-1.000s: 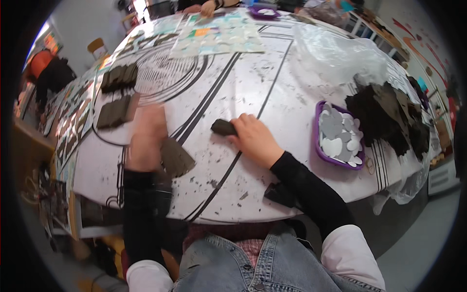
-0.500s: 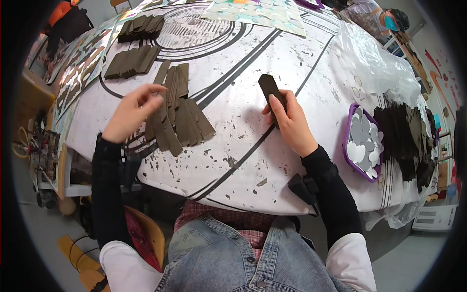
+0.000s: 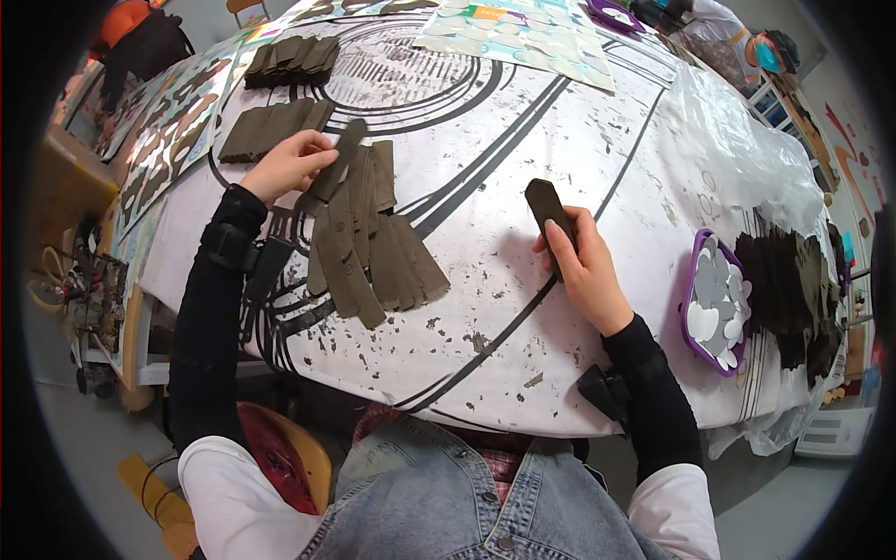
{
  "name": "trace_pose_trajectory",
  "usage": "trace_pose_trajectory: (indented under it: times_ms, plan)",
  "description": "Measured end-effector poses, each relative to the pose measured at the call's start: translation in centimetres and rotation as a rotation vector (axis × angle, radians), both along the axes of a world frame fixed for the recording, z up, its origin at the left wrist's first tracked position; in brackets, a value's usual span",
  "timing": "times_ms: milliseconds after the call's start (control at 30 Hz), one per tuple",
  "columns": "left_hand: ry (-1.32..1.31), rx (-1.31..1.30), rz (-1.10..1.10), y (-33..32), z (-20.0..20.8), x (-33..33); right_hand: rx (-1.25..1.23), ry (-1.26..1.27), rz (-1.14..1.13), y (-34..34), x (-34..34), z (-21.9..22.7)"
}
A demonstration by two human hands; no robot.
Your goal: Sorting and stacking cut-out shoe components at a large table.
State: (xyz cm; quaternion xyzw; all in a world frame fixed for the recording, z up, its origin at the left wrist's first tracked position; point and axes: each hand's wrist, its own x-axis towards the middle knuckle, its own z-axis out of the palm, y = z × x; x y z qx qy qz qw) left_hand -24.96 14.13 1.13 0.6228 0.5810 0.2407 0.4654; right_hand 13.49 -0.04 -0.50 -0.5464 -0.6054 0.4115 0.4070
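Observation:
Between the thumb and fingers of my left hand (image 3: pixel 297 166) is a dark olive-brown strip (image 3: pixel 349 149) with a rounded end, tilted above the loose pile. That pile of flat strips (image 3: pixel 373 238) lies fanned out on the table, just right of the hand. My right hand (image 3: pixel 583 257) grips a narrow dark strip stack (image 3: pixel 544 201) with an angled tip, thumb on top; how many pieces it holds, I cannot tell. It is held over the table, apart from the pile.
Two neat rows of strips, a nearer one (image 3: pixel 271 129) and a farther one (image 3: pixel 291 62), lie at the far left. On the right stand a purple basket (image 3: pixel 689 317) of grey and white ovals, a dark strip heap (image 3: pixel 789 289) and clear plastic (image 3: pixel 737 140). A person (image 3: pixel 714 37) is at the far right.
My left hand has taken hold of a strip from the pile's upper end and lifted it. The right hand still grips its dark stack. The whole view has shifted slightly.

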Motion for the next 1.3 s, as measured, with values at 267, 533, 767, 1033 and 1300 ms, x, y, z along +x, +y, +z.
trace_pose_trajectory:
  times_ms: [267,533,767,1033,1300]
  plan:
    - [0.585,0.272,-0.194,1.7,0.2,3.3,0.014,0.046,0.048,0.1,0.2,-0.2]
    - [0.45,0.381,-0.053,0.8,1.9,1.9,0.047,0.114,0.059,0.0,0.5,-0.3]
    - [0.147,0.456,0.193,-1.9,7.5,2.7,0.089,0.239,0.004,0.2,0.7,0.1]
    - [-0.406,0.081,-0.289,-8.7,6.6,16.3,-0.197,0.707,0.064,0.6,1.4,0.2]
    - [-0.416,0.39,-0.347,-7.4,-0.7,20.1,-0.307,0.765,0.212,-0.3,1.5,1.9]
